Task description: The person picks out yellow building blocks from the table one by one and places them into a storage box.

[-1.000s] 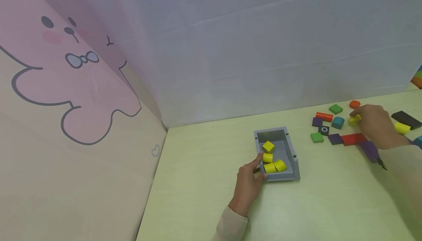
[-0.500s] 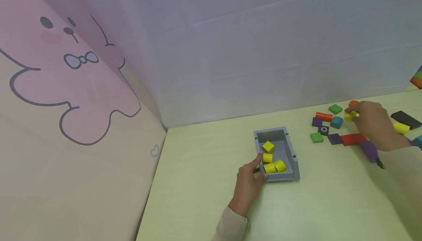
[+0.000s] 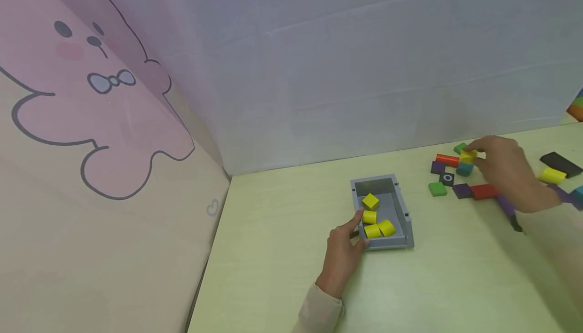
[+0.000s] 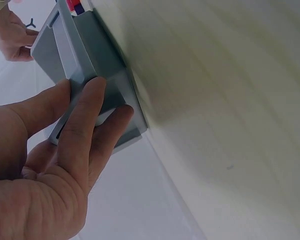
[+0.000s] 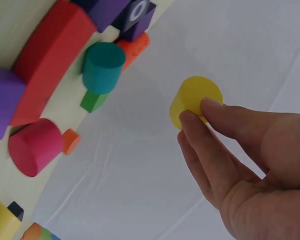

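My right hand [image 3: 510, 171] pinches a yellow cylinder block [image 5: 196, 100] between thumb and fingertips. In the head view it hovers over the scattered blocks, near a teal cylinder [image 3: 464, 169] and a green block [image 3: 460, 148]. My left hand [image 3: 341, 254] grips the near-left wall of a grey tray [image 3: 403, 206]; its thumb and fingers lie on either side of the wall in the left wrist view. Inside the tray are several yellow blocks [image 3: 372, 231], one a cube [image 3: 371, 202]. The tray rests on the table.
On the right of the table lie a red cylinder [image 3: 448, 160], a purple block [image 3: 462, 191], a red block [image 3: 485, 192], a dark block with a ring mark [image 3: 447, 178], a black block [image 3: 560, 164] and another yellow cylinder [image 3: 552, 175]. A pale curtain [image 3: 364, 70] hangs behind.
My right hand has lifted the yellow cylinder and carried it leftward from beside the orange block to above the teal cylinder. The left hand and tray have stayed put.
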Demonstrator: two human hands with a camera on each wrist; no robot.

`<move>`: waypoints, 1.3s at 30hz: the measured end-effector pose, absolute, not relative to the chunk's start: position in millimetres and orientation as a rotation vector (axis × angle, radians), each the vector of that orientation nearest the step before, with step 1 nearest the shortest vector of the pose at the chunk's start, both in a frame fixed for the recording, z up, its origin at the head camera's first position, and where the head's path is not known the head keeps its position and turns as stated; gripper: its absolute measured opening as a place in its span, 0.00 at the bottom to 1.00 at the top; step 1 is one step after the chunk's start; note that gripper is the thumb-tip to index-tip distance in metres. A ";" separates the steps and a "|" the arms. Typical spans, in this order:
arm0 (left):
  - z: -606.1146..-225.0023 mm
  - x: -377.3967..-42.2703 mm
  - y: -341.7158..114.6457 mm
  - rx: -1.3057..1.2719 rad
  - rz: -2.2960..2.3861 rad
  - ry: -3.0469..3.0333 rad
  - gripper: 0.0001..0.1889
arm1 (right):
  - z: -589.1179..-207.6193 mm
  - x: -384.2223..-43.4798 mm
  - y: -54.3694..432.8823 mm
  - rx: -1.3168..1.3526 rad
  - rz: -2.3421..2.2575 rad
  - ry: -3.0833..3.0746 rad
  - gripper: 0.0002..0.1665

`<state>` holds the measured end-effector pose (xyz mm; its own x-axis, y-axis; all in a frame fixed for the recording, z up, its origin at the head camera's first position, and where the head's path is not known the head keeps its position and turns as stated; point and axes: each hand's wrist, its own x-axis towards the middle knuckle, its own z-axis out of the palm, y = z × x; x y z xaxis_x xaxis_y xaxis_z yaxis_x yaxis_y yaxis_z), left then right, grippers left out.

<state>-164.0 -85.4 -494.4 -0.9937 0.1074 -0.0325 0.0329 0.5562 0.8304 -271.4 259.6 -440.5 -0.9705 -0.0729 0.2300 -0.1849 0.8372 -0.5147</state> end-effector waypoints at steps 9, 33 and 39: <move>-494.0 -164.2 -84.8 0.130 1.441 2.706 0.38 | -432.3 -265.3 238.1 0.270 0.884 -2.797 0.18; -494.4 -163.9 -85.3 0.117 1.459 2.686 0.38 | -427.7 -240.0 167.8 0.499 0.842 -2.783 0.21; -494.7 -163.9 -85.5 0.121 1.458 2.689 0.38 | -426.1 -230.9 152.7 0.500 0.852 -2.813 0.23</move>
<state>-163.9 -85.5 -494.7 -0.9937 0.1075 -0.0326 0.0313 0.5437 0.8387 -230.9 152.7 -426.1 -0.9313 -0.2687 0.2457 -0.3599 0.7819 -0.5091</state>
